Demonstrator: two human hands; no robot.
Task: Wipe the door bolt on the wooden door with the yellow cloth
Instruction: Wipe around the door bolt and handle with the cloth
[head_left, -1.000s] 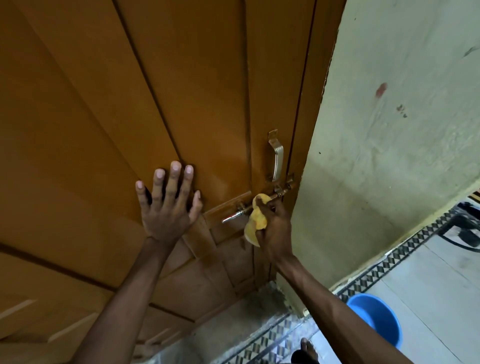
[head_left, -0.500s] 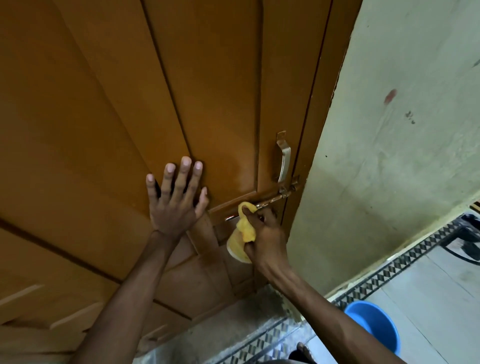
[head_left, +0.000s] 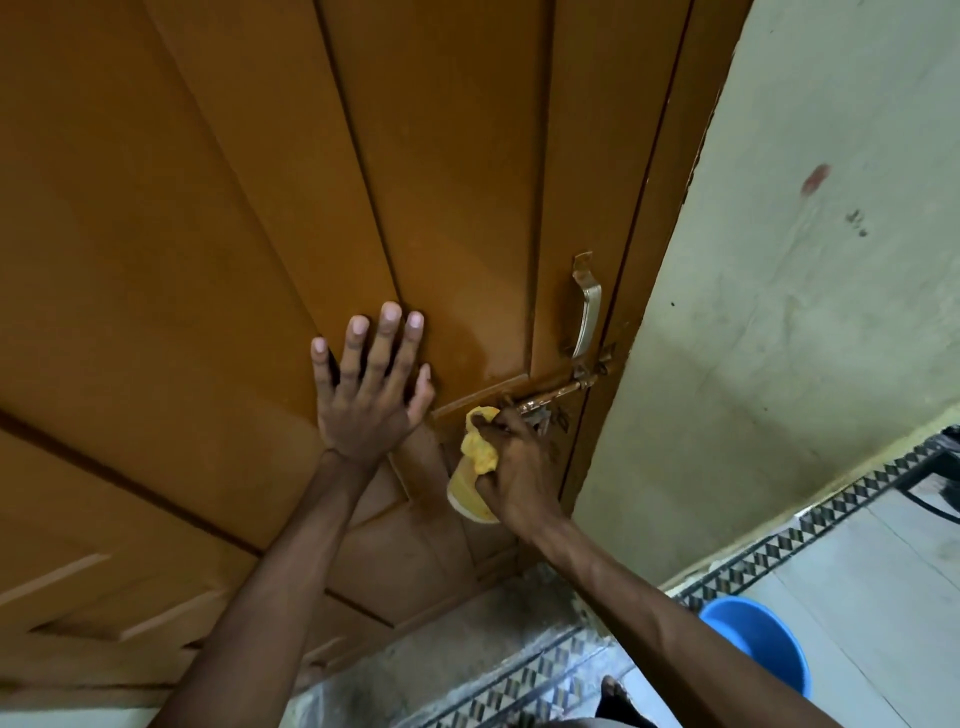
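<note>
A brown wooden door (head_left: 260, 208) fills the left and centre of the head view. Its metal door bolt (head_left: 558, 391) runs across near the door's right edge, just below a curved metal handle (head_left: 587, 317). My right hand (head_left: 517, 467) grips a bunched yellow cloth (head_left: 475, 457) and presses it against the left end of the bolt, hiding that end. My left hand (head_left: 371, 389) lies flat on the door panel to the left of the bolt, fingers spread, holding nothing.
A pale green wall (head_left: 805, 312) stands right of the door frame. A blue bucket (head_left: 758, 642) sits on the tiled floor at lower right, beside a patterned tile border (head_left: 831, 519). A foot (head_left: 615, 693) shows at the bottom edge.
My right hand with the cloth has slid left along the bolt, away from the frame, leaving more of the rod showing. My left hand stays flat on the door.
</note>
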